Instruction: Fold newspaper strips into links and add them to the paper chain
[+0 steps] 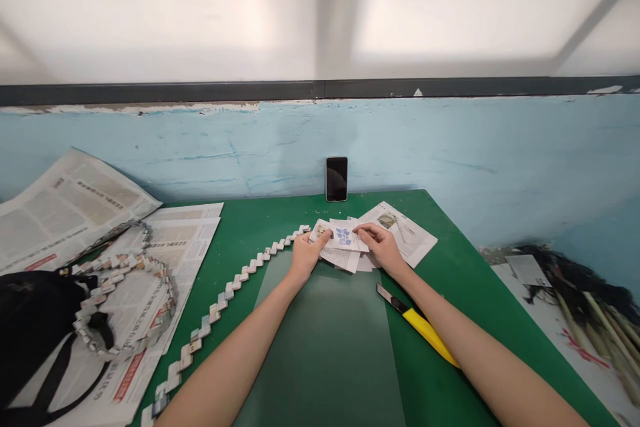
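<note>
Between my two hands is a small piece of printed newspaper [344,236] with a blue pattern on it. My left hand [306,255] pinches its left side, thumb on top. At its right edge, the thumb and fingers of my right hand [381,245] close on the paper. Other cut paper pieces [345,257] lie beneath it, and a larger newspaper sheet [413,240] spreads out behind my right hand. A zigzag chain of folded paper [233,285] runs along the table left of my left arm, its far end close to my left hand.
A yellow utility knife [425,332] lies by my right forearm, blade exposed. A phone [337,179] leans on the blue wall. Newspapers [200,230], a coiled paper chain [170,293] and a black bag [35,327] occupy the left. A translucent mat [325,347] covers part of the green table [440,373].
</note>
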Available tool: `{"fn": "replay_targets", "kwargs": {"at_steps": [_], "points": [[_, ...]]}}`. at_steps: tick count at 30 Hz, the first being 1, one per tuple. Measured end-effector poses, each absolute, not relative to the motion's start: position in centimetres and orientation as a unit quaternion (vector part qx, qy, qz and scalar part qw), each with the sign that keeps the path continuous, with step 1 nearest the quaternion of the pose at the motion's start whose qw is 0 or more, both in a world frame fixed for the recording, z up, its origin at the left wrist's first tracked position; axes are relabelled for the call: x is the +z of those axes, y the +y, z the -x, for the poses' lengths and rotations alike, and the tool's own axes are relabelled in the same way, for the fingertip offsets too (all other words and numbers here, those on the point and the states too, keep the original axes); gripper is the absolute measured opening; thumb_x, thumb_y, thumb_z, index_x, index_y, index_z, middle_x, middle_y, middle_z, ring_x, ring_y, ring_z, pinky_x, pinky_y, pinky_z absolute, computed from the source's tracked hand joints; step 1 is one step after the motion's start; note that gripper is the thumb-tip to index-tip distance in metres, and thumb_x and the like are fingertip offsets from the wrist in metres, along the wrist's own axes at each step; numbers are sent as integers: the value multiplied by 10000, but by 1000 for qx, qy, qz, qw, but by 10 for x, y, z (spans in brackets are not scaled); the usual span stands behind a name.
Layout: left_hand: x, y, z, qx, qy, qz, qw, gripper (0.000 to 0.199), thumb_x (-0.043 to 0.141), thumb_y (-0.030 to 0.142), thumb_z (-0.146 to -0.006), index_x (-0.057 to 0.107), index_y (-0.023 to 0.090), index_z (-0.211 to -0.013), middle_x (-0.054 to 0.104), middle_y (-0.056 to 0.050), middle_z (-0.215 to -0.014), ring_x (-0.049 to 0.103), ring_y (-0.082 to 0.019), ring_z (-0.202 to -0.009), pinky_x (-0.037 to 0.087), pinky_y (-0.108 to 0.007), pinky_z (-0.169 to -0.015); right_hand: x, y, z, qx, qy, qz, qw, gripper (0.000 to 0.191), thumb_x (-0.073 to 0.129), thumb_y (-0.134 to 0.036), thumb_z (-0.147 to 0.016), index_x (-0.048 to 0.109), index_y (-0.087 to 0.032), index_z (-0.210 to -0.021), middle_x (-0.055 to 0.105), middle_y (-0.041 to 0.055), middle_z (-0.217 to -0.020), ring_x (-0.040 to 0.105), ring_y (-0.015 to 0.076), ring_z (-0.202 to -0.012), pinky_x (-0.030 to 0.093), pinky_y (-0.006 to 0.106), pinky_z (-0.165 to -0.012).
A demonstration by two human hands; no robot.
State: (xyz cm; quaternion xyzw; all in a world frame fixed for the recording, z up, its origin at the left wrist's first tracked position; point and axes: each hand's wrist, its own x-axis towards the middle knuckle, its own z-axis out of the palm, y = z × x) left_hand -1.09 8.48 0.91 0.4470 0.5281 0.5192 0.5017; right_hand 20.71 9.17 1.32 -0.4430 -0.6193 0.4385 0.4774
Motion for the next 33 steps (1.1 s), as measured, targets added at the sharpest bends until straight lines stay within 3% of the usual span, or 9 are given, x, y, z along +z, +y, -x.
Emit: {"fn": "replay_targets", "kwargs": {"at_steps": [5, 8, 11, 14, 18, 21, 24, 28, 33], "points": [[11, 84, 12, 529, 522, -429, 513, 555, 765, 680, -710, 658, 140, -640, 511, 17, -484, 379, -81, -415, 251, -223, -406, 13, 90, -211, 471, -604, 417, 489, 486, 482, -537, -968, 629, -201, -1288, 631, 2, -630, 610, 211, -594, 513, 338, -620], [13, 83, 12, 530, 523, -423, 517, 575, 758, 697, -706, 619, 149, -601, 478, 26, -463, 358, -78, -406, 232, -228, -405, 10, 91, -211, 465, -628, 405, 475, 514, 539, -526, -935, 616, -204, -1328, 686, 23, -732, 627, 210, -632, 528, 344, -652], [13, 83, 12, 523, 515, -436, 521, 576, 751, 700, -716, 625, 146, -623, 480, 25, -476, 374, -83, -417, 242, -235, -412, 5, 93, -209, 456, -637, 417, 461, 414, 638, -499, -882, 718, -215, -1173, 741, 58, -894, 633, 202, -659, 514, 318, -607], [12, 83, 12, 539, 474, -442, 538, 561, 674, 711, -792, 628, 156, -729, 510, 24, -533, 430, -97, -440, 310, -235, -420, 2, 92, -206, 413, -636, 461, 461, 319, 640, -495, -898, 771, -206, -930, 702, 27, -706, 586, 189, -583, 469, 299, -555], [11, 84, 12, 557, 397, -430, 589, 511, 600, 701, -860, 518, 206, -956, 601, 30, -628, 556, -128, -459, 435, -239, -466, 7, 89, -206, 283, -675, 494, 469, 418, 568, -511, -967, 733, -193, -751, 593, 12, -556, 553, 188, -562, 446, 298, -550], [10, 86, 12, 545, 359, -435, 621, 556, 576, 687, -884, 414, 239, -1171, 682, 6, -753, 639, -159, -500, 486, -253, -496, 16, 86, -209, 125, -764, 451, 443, 362, 496, -397, -1031, 763, -180, -919, 693, 67, -777, 626, 204, -726, 503, 313, -702], [4, 90, 12, 536, 362, -428, 631, 641, 597, 701, -863, 389, 248, -1265, 702, -18, -846, 679, -172, -556, 513, -261, -523, 27, 79, -210, -36, -862, 399, 310, 317, 454, -256, -1051, 716, -171, -1207, 709, 112, -920, 635, 220, -843, 492, 330, -791], [-6, 98, 12, 570, 378, -413, 602, 616, 603, 692, -861, 471, 233, -1248, 699, -75, -1072, 722, -217, -871, 572, -319, -740, 43, 60, -200, -132, -901, 375, 172, 361, 462, -163, -1030, 626, -144, -1350, 684, 136, -981, 608, 238, -861, 468, 363, -802], [2, 101, 15, 532, 476, -519, 470, 688, 814, 377, -725, 459, 204, -1289, 667, -90, -1129, 673, -221, -983, 524, -362, -906, 71, 5, -193, -48, -898, 415, 139, 620, 533, -451, -1018, 370, -200, -1562, 645, 125, -1086, 611, 277, -953, 500, 377, -802]]}}
